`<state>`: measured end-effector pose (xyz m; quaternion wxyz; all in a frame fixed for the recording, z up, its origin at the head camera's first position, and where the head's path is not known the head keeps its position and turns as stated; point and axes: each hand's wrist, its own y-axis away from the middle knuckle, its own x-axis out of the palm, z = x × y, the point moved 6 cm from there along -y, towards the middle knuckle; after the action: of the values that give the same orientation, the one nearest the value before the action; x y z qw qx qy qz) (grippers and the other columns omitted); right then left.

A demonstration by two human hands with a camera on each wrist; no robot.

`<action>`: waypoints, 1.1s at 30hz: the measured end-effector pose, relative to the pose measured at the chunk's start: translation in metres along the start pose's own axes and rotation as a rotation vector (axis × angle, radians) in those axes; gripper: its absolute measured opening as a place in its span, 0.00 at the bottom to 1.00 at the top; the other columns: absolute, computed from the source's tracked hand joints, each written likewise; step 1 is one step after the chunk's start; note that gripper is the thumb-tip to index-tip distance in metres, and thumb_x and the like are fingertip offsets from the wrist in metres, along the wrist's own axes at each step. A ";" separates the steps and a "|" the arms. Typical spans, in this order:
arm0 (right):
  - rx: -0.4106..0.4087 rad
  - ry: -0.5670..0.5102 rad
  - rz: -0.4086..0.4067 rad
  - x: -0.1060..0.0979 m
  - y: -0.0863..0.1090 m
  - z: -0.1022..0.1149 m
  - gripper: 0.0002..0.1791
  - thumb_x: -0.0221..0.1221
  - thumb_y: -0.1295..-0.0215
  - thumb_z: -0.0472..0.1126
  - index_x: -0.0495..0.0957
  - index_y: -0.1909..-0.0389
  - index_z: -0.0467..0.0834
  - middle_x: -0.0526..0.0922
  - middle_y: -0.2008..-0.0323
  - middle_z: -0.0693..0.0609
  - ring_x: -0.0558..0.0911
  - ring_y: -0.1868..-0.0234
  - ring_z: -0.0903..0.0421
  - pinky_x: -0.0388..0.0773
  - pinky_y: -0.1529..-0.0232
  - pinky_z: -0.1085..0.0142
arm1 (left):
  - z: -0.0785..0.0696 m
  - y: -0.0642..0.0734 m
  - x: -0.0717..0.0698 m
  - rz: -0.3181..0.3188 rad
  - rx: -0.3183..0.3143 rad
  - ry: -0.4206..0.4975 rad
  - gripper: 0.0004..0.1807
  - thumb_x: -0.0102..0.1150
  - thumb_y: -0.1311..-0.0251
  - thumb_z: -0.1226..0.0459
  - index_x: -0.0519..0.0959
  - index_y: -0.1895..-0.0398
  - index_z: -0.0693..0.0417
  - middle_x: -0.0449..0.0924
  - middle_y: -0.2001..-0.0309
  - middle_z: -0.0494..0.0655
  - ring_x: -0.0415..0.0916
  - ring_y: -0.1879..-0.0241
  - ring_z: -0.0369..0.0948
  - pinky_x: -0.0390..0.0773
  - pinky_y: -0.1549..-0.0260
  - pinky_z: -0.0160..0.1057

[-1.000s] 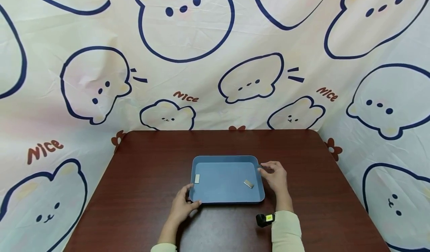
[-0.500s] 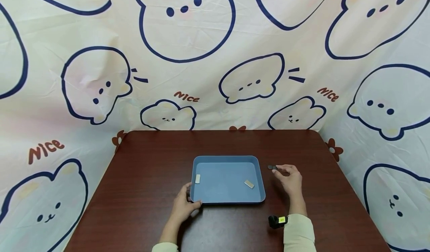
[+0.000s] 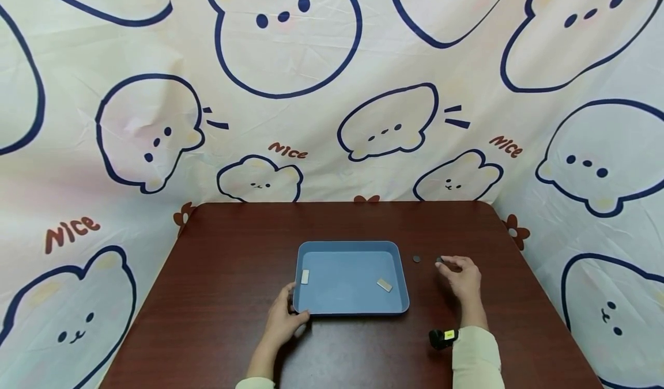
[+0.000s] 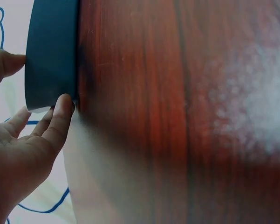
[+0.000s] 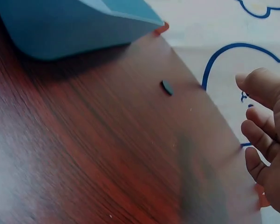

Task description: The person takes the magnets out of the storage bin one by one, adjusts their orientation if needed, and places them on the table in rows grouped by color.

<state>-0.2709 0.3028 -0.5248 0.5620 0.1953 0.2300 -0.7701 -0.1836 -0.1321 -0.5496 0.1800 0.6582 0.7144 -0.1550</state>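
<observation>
My left hand [image 3: 282,320] grips the near left corner of a blue tray [image 3: 342,313], thumb at the front wall and fingers at the left side. In the left wrist view, its fingers [image 4: 60,116] touch the tray's dark blue wall [image 4: 51,51]. Right of the tray, my right hand [image 3: 463,279] pinches a small dark disc [image 3: 439,259] at its fingertips. That disc is hidden in the right wrist view. A second dark disc [image 3: 417,259] lies on the table between the tray and this hand, also seen in the right wrist view as a dark disc [image 5: 166,87].
Inside the tray lie two small pale rectangular blocks, one by the left wall [image 3: 305,276] and one tilted near the right side [image 3: 384,285]. The brown wooden table [image 3: 233,250] ends at a patterned cloth backdrop [image 3: 321,118]. A black wrist camera [image 3: 442,339] sits at my right wrist.
My right hand has moved right, away from the tray's right rim, with one dark disc in its fingertips. Another dark disc now lies alone on the table. My left hand stays at the corner.
</observation>
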 end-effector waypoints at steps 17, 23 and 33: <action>0.184 0.006 0.019 0.004 -0.020 -0.040 0.23 0.63 0.41 0.49 0.80 0.52 0.36 0.72 0.47 0.36 0.65 0.42 0.38 0.58 0.43 0.45 | -0.003 0.002 0.000 -0.113 0.060 -0.031 0.33 0.66 0.54 0.67 0.68 0.41 0.61 0.73 0.65 0.52 0.64 0.72 0.40 0.65 0.77 0.39; 0.183 0.053 0.024 0.004 -0.027 -0.044 0.20 0.62 0.40 0.46 0.80 0.53 0.36 0.73 0.47 0.35 0.66 0.43 0.37 0.61 0.45 0.45 | 0.003 0.001 0.000 -0.072 0.004 -0.024 0.34 0.69 0.53 0.65 0.69 0.40 0.56 0.74 0.60 0.53 0.66 0.69 0.41 0.66 0.73 0.39; 0.225 0.130 0.060 0.007 -0.039 -0.048 0.21 0.61 0.39 0.48 0.79 0.51 0.37 0.72 0.45 0.35 0.67 0.43 0.37 0.63 0.47 0.45 | 0.002 0.001 0.000 -0.046 -0.010 -0.060 0.30 0.68 0.51 0.65 0.72 0.41 0.56 0.72 0.62 0.53 0.66 0.69 0.42 0.67 0.74 0.40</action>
<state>-0.3082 0.3353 -0.5626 0.5432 0.3134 0.1719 -0.7597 -0.1827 -0.1325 -0.5513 0.2013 0.6358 0.7242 -0.1751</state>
